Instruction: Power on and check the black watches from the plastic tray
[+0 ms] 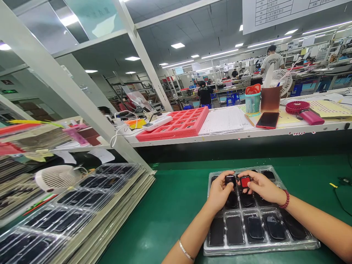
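Observation:
My left hand point(218, 192) pinches a small black smartwatch body point(230, 179) between thumb and fingers. Close beside it, my right hand point(262, 186) grips another smartwatch body point(245, 182) whose square face is red. Both watches are held above a clear plastic tray point(233, 250) on the green bench. In the tray's pockets lie several dark, rounded rectangular pieces, such as one dark piece point(255, 226) in the front row. My hands cover part of the tray's back rows.
Stacked trays point(110, 223) with dark pieces stand at the left, near a white fan point(59, 178). On the shelf ahead are a red foam tray point(176, 124), papers point(221, 120), a phone point(268, 120) and a cup point(252, 102). A cable point(341, 203) lies at the right.

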The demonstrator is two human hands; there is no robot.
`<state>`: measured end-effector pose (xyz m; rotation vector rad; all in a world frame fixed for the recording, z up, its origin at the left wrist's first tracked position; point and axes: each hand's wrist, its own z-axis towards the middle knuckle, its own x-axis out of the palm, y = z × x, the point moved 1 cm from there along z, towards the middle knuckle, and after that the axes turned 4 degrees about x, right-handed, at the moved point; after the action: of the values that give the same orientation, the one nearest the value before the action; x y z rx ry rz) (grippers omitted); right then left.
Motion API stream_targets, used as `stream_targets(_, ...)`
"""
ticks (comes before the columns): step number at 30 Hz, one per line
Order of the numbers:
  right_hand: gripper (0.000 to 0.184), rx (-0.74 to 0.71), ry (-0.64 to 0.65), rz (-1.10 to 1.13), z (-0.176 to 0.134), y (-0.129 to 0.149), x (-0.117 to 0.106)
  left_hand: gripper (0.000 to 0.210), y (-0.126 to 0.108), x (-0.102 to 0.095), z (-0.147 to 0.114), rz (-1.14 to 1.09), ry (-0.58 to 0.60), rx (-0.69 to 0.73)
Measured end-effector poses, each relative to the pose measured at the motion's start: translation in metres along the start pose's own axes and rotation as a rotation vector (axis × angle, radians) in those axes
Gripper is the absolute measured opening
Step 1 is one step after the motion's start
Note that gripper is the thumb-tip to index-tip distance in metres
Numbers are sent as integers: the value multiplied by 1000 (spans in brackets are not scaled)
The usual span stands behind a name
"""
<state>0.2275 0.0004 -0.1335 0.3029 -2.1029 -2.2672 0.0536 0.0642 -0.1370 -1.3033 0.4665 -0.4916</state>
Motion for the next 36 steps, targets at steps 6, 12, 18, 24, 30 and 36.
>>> stream_targets(6,42,10,-3,12,0,1,1,41,1,-1,0,81,-13,-3)
stream_targets(12,43,-10,16,-2,-1,3,1,37,1,-1,0,33,-4,2)
stream_targets(18,39,2,4,-41,0,0,1,35,0,-1,0,16,-16,7)
stream_targets(24,33,4,16,-37,0,0,0,25,-2,-1,0,26,-4,11)
stream_targets(30,24,23,38,6,-1,2,0,24,-3,-1,-1,29,19,-16)
stream_targets(36,20,54,23,38,-2,5,-1,27,-3,-1,-1,17,19,-22)
